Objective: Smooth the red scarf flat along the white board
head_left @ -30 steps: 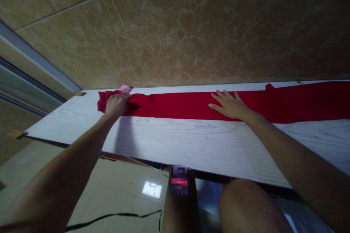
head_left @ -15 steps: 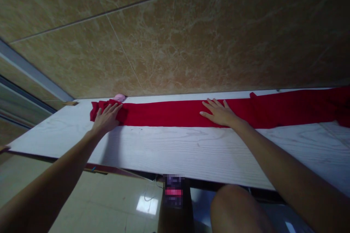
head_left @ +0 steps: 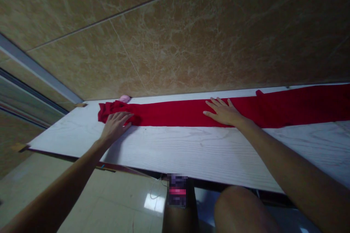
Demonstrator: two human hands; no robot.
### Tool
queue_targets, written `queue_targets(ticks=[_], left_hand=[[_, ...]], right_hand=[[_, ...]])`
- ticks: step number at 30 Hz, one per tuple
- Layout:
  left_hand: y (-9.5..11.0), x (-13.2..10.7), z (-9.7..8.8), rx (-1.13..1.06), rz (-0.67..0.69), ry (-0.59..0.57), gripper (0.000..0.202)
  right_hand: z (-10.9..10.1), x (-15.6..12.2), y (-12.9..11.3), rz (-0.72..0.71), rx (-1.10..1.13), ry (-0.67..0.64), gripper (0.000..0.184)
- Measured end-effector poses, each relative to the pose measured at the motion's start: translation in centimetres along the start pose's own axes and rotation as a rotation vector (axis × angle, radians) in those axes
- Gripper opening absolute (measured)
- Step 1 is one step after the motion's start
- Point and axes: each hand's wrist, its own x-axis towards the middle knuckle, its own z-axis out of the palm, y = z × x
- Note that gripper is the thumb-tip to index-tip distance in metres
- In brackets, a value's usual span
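Observation:
A long red cloth [head_left: 175, 113] lies stretched along the far side of a white wood-grain tabletop [head_left: 191, 149], close to the wall. My left hand [head_left: 115, 125] lies flat with fingers spread at the cloth's near edge by its bunched left end. My right hand [head_left: 222, 111] rests flat on the middle of the cloth, fingers apart. Neither hand grips anything.
A small pink object [head_left: 125, 98] sits against the brown marbled tile wall [head_left: 175, 32] just behind the cloth's left end. My bare knees [head_left: 240, 207] are under the table's near edge. Glossy floor tiles [head_left: 109, 204] show at the lower left.
My left hand has slid off the cloth's bunched end toward me to its near edge. My right hand has stayed flat on the cloth. The camera has shifted slightly.

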Motion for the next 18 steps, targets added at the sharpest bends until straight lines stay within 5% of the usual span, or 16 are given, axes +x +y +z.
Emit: queue_targets(ticks=[8, 18], left_hand=[[4.8, 2.3, 0.7, -0.053, 0.198, 0.060, 0.031], [5.2, 1.4, 1.4, -0.171, 0.272, 0.109, 0.035]], right_hand=[[0.1, 0.1, 0.1, -0.007, 0.003, 0.009, 0.084], [0.6, 0.3, 0.9, -0.030, -0.001, 0.018, 0.087]])
